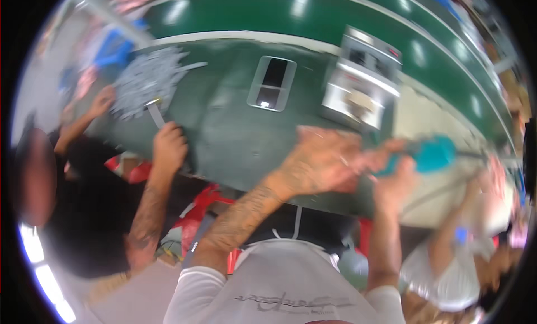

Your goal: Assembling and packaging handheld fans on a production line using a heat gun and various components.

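My right hand (396,185) is closed round a bulky teal hand tool (433,154), whose exact kind is lost in the blur. A dark line like a cord runs from the tool's right end. Just left of it, my left hand (321,160) reaches over the table, fingers bent toward the tool's near end. Its fingertips are closed, but what they hold is blurred. Under and beside the left hand lies a flat pinkish-red piece (349,185), mostly covered by it.
Beyond my hands stand a white and silver machine (363,78) and a flat tray-like device (272,83) on the green table (221,139). Grey strips (146,80) are heaped at left. A co-worker's hand (169,148) there holds a strip; another person (447,257) sits at right. Behind runs a green belt (240,13).
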A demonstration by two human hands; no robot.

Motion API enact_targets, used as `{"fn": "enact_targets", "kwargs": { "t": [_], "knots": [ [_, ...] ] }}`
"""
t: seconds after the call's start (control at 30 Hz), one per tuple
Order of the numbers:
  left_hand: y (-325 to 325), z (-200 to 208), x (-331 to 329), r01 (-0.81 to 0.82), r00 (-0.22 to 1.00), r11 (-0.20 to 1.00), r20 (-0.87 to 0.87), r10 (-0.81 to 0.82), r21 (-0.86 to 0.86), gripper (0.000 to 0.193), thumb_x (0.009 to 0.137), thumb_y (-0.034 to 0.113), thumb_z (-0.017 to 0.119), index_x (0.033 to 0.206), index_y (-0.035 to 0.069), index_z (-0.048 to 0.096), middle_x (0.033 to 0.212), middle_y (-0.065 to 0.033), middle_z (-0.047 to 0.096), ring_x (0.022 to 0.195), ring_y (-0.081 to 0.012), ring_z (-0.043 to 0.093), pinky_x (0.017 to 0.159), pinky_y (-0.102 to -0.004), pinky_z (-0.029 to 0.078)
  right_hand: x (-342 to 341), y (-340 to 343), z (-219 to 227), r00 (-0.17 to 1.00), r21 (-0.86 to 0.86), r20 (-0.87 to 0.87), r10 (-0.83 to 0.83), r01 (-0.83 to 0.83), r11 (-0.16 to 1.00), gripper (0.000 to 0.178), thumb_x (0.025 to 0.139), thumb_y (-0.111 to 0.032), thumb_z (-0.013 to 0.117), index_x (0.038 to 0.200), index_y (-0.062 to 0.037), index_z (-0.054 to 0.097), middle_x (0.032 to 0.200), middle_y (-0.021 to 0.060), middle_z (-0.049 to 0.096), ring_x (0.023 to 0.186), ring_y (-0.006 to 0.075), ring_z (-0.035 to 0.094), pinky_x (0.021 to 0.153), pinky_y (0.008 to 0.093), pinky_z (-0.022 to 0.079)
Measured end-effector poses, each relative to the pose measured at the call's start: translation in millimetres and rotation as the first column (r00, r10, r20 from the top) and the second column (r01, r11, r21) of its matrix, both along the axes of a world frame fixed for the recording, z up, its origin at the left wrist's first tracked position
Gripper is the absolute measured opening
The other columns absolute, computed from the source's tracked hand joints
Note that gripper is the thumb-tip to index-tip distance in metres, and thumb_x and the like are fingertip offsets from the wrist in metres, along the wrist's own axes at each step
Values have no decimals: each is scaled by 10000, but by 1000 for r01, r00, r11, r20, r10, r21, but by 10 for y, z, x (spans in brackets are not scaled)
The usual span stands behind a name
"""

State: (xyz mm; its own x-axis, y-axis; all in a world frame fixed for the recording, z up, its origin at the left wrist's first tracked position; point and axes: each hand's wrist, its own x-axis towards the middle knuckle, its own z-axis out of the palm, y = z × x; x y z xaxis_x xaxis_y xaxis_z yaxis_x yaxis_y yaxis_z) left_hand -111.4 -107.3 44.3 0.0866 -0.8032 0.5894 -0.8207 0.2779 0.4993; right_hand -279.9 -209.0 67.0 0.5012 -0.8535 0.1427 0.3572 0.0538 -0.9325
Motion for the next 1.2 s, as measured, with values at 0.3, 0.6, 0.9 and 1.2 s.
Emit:
{"fn": "enact_targets", "kwargs": {
  "t": [0.3, 0.6, 0.9, 1.2],
  "knots": [
    [887, 475, 682, -300, 936, 948, 226, 271, 105, 261, 935, 203, 655, 1192, 168, 685, 1226, -51, 678, 1092, -299, 645, 958, -470, 446, -395, -308, 497, 892, -49, 388, -234, 273, 961, 535, 1036, -563, 580, 1111, -34, 617, 744, 22, 402, 679, 154, 373, 660, 312, 330],
    [1393, 88, 2242, -693, 707, 714, 292, 644, 104, 366, 904, 191, 724, 1253, 101, 659, 1243, -133, 649, 1187, -384, 604, 1018, -523, 467, 105, -1001, 66, 886, -412, 91, -454, 448, 793, 433, 1074, -375, 603, 1189, 41, 574, 780, 56, 602, 719, 152, 576, 631, 295, 466],
    [533, 402, 109, -18, 989, 948, 146, -30, 318, 936, 765, 540, 826, 1530, 127, 479, 1598, -247, 373, 1521, -465, 298, 1254, -633, 185, -9, -947, -312, 873, -520, -31, -486, 402, 754, 569, 1003, -507, 666, 1065, 57, 629, 811, 57, 633, 768, 152, 587, 747, 308, 470],
    [479, 184, 11, -15, 956, 906, 273, -112, 424, 1027, 809, 593, 790, 1620, 135, 358, 1698, -236, 231, 1586, -450, 181, 1249, -715, 80, 61, -767, -184, 886, -520, 1, -464, 397, 756, 627, 1017, -497, 657, 1230, 89, 583, 759, 54, 586, 746, 159, 554, 693, 303, 429]
  ]
}}
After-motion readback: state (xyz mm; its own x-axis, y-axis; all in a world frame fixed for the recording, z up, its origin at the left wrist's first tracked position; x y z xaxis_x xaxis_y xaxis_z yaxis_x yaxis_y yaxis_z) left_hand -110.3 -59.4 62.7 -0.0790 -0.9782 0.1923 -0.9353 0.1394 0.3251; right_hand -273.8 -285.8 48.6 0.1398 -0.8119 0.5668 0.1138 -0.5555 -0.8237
